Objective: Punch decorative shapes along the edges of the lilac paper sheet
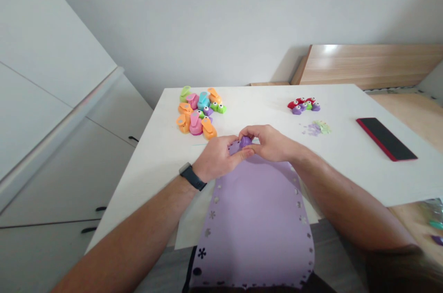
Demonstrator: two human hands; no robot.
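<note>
Punching along the far edge of a lilac sheet (258, 224) looks like the step in hand. The purple craft punch (245, 141) sits there, over the table (256, 106). The right hand (268, 142) curls thumb and fingers around it; the left hand (219, 157), nearly closed, pinches the sheet, thumb toward the punch. Both forearms angle inward. Pressing calls for keeping the sheet flat.

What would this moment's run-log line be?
left hand: at far edge of purple sheet | right hand: holding purple craft punch there | shaped holes: along sheet's sides | purple and green scraps: on white table
</note>
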